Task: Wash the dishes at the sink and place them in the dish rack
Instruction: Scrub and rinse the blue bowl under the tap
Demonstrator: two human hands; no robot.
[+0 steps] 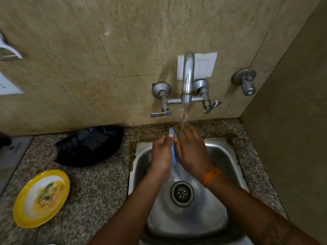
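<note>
Over the steel sink (224,156), my left hand (161,154) and my right hand (192,152) press together around a small blue object (172,135), most of it hidden between the palms. Water runs from the wall tap (188,76) onto my right fingers. A dirty yellow-rimmed plate (41,198) with food remains lies on the granite counter (99,191) at the left. An orange band circles my right wrist.
A black dish rack or tray (88,145) lies on the counter behind the plate, left of the sink. Two lever handles (161,114) flank the spout, and a separate valve (246,82) sits on the wall at right. A side wall closes the right.
</note>
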